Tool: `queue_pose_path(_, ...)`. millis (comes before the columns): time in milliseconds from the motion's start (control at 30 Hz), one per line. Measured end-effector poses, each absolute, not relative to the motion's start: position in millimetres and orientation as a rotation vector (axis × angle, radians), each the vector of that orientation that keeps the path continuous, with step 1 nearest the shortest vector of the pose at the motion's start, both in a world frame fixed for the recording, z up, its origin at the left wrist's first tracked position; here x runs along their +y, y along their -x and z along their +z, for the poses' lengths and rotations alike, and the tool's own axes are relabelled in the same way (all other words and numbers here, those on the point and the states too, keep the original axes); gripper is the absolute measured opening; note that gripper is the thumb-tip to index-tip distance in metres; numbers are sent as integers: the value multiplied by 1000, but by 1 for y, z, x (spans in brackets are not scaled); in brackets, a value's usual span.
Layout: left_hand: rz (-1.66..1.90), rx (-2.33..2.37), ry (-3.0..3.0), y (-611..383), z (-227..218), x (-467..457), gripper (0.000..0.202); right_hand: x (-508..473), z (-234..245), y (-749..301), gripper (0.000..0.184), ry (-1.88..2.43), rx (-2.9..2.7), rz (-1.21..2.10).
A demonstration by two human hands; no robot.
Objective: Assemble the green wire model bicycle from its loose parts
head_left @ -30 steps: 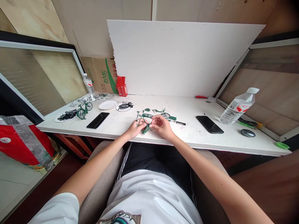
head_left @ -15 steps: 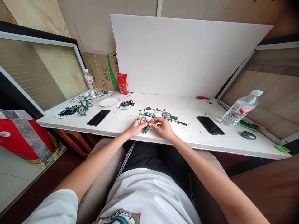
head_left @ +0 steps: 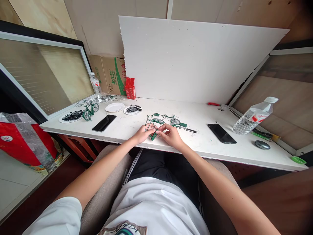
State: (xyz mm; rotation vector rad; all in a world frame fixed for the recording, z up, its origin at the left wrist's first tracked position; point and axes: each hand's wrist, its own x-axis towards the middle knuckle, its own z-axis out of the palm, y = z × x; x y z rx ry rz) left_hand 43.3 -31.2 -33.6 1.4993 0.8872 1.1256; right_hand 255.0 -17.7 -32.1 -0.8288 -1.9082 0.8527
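My left hand is closed on a green toy bicycle frame, low over the front part of the white table. From the other side my right hand pinches at the same frame, its thumb and forefinger pressed together. Whether a small part sits between the right fingertips I cannot make out. Just beyond the hands lie a green-rimmed wheel piece, another spoked wheel, a green box-like part and a curved green part. A black-tipped screwdriver-like stick is right of them.
An assembled green toy bicycle stands at left beside a plate of black parts. Phones lie on both sides, one left and one right. A water bottle stands at right. A white board leans behind.
The view has shifted slightly, so things on the table appear a little further right. Both hands stay at the bicycle frame, with barely any finger movement.
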Motion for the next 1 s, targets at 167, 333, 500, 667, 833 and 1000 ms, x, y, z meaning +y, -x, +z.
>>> queue_pose_path(167,1062,877,-1462,-42,-32,-32,39,-19,-32,-255,47,869,-1891,834)
queue_pose_path(333,1026,808,-1474,-39,-26,-38,44,-20,-29,-256,43,858,-1875,819)
queue_pose_path(500,980,726,-1436,-35,-25,-41,54,-21,-28,-256,39,844,-1872,820)
queue_pose_path(667,986,734,-1432,-35,-28,-39,53,-21,-28,-256,38,835,-1856,841)
queue_pose_path(833,999,757,-1417,-36,-28,-39,54,-21,-27,-256,37,832,-1834,868)
queue_pose_path(1000,1016,775,-1421,-38,-26,-41,59,-23,-25,-255,37,858,-1855,823)
